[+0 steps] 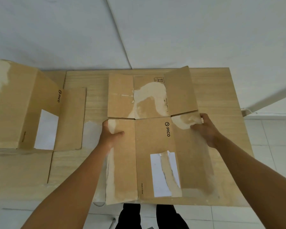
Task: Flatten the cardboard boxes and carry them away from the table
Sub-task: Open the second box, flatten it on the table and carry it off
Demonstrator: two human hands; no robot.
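A flattened box (157, 139) is being gripped at both side flaps on the wooden table (221, 96), w/ the left hand (111, 133) closed on the near-left flap, thumb on top, and the right hand (205, 128) clamped on the upper corner of the near-right flap. Risks, judged from here: the far flaps beyond both hands are hanging loose and could be flopping open or snagging the table edge as the sheet is being lifted; the torn, pale-peeled paper under the right fingers could be ripping further, so the grip may be slipping. A second box (23, 109), well left of the left hand, is standing partly unfolded, not yet pressed flat. The held box is showing worn brown card, PICO logo, white label (162, 174) torn down the middle, near edge overhanging the table toward the person.
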